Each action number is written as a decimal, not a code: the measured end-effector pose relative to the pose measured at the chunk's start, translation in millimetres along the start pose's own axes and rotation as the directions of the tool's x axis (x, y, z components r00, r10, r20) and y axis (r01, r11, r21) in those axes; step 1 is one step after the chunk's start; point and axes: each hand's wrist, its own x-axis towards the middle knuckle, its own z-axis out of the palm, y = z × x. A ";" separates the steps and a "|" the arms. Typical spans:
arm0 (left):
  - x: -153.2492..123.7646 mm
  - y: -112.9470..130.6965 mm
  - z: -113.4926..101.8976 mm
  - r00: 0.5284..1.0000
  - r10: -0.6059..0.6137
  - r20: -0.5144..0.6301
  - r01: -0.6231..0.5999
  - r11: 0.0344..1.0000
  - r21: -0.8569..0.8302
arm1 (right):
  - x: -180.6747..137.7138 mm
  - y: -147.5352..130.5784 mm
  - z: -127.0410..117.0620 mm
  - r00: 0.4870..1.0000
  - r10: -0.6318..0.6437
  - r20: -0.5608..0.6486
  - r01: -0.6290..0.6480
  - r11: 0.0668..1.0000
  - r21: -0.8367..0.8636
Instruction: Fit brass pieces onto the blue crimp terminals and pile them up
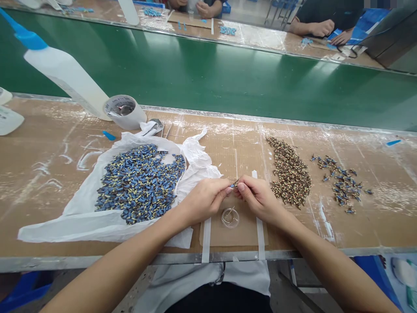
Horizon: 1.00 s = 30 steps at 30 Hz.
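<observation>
My left hand (205,201) and my right hand (259,198) meet at the middle of the bench, fingertips pinched together on one small blue and yellow part (235,184). Just below the fingers a small clear round dish (230,217) sits on a taped-down cardboard square (234,232). To the left a large heap of blue and yellow parts (140,182) lies on a white plastic bag (97,217). To the right lie a heap of brown parts (289,171) and a looser scatter of blue parts (340,182).
A white squeeze bottle with a blue tip (61,69) leans at the back left beside a roll of tape (124,111). A green conveyor belt (228,74) runs behind the bench. Other people's hands (321,28) work on the far side.
</observation>
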 end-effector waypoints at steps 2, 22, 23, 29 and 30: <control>-0.4 -1.4 0.4 1.000 0.013 0.012 -0.013 1.000 0.027 | 0.3 0.7 0.5 0.999 -0.026 0.026 0.027 0.999 -0.033; -4.5 -4.2 -3.3 0.990 0.046 0.137 -0.091 0.935 0.344 | 4.0 -4.4 -3.5 0.970 -0.066 0.235 0.090 0.992 -0.091; -4.6 -4.6 -2.6 0.988 0.044 0.148 -0.093 0.934 0.344 | 3.9 -4.7 -3.9 0.968 -0.072 0.241 0.094 0.993 -0.078; -4.7 -5.9 8.8 0.999 0.048 0.003 -0.047 0.963 0.266 | 3.2 -5.9 -2.5 0.977 -0.039 0.211 0.046 0.999 -0.030; -4.5 -5.9 10.1 0.997 0.068 -0.027 -0.059 0.969 0.238 | 3.1 -5.9 -1.8 0.979 -0.035 0.202 0.040 0.999 -0.018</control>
